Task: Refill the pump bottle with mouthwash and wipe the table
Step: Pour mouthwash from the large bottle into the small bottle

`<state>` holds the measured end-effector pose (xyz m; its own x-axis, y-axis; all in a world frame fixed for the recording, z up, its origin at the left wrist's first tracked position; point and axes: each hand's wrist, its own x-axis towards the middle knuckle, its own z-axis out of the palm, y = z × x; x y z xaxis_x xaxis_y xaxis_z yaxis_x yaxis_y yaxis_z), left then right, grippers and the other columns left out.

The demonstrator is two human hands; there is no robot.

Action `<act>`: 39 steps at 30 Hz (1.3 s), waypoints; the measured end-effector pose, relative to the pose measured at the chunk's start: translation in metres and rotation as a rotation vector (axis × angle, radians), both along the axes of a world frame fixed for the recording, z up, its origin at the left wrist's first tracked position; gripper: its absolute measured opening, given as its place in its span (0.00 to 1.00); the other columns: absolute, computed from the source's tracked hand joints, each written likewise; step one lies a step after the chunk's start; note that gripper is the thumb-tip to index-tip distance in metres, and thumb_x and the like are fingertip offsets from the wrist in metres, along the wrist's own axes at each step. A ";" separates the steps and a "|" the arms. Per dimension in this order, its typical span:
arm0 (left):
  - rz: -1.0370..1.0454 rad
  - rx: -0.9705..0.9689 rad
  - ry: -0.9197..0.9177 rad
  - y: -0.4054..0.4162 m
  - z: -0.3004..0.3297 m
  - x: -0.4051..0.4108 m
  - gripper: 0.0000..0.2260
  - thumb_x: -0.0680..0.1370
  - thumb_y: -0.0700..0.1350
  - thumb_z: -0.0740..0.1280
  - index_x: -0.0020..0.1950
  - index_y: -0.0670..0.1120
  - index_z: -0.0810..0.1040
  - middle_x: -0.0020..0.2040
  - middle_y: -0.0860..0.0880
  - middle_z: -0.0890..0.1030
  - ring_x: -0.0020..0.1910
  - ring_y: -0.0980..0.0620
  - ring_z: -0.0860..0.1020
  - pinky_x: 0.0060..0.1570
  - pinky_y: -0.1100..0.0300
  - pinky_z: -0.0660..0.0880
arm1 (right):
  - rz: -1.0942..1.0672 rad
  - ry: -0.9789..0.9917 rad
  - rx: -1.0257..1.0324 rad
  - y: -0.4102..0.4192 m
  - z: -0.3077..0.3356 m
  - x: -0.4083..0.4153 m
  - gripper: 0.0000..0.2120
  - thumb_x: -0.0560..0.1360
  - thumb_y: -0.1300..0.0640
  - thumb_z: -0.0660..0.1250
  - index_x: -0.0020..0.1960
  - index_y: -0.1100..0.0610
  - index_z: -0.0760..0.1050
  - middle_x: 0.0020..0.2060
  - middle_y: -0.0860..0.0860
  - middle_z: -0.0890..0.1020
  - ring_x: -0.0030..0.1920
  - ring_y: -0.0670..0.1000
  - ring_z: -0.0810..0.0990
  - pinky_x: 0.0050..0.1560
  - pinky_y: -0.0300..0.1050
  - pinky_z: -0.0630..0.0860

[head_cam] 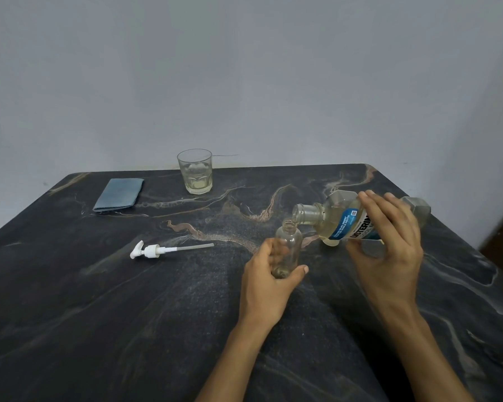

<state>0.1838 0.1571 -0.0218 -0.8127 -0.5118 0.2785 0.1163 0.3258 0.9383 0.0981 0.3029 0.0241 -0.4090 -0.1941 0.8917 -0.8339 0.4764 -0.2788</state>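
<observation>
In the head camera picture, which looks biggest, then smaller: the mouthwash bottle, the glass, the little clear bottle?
1. Mouthwash bottle, biggest.
2. Glass and little clear bottle: look alike; the glass stands farther away, so unranked.

I see two bare forearms coming in from the bottom edge, no sleeves on either. My left hand (269, 281) and right hand (389, 242) carry no rings, watch, bands or gloves. The fingernails I can see are short and unpainted.
</observation>
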 end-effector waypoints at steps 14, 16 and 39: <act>-0.001 -0.008 -0.005 0.000 0.001 0.000 0.18 0.68 0.48 0.76 0.50 0.61 0.73 0.49 0.60 0.80 0.47 0.67 0.78 0.46 0.66 0.78 | -0.010 0.002 0.008 0.000 0.000 0.000 0.37 0.59 0.76 0.77 0.66 0.63 0.71 0.61 0.50 0.72 0.66 0.56 0.67 0.72 0.37 0.56; 0.001 -0.006 -0.006 0.000 0.001 0.000 0.18 0.67 0.48 0.76 0.50 0.61 0.73 0.48 0.60 0.80 0.47 0.67 0.78 0.47 0.66 0.78 | -0.005 0.002 0.009 0.000 0.000 0.000 0.38 0.59 0.75 0.77 0.66 0.62 0.70 0.62 0.50 0.72 0.66 0.56 0.67 0.72 0.40 0.57; 0.000 -0.009 -0.015 0.001 0.002 0.001 0.17 0.67 0.48 0.76 0.48 0.62 0.73 0.47 0.63 0.79 0.47 0.69 0.77 0.48 0.62 0.79 | -0.006 -0.006 0.019 -0.001 0.001 0.002 0.38 0.59 0.75 0.76 0.67 0.62 0.70 0.62 0.50 0.72 0.67 0.53 0.66 0.72 0.35 0.54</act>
<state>0.1849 0.1576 -0.0195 -0.8166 -0.5095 0.2714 0.1026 0.3346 0.9368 0.1001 0.3021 0.0248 -0.4153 -0.2084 0.8855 -0.8295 0.4862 -0.2746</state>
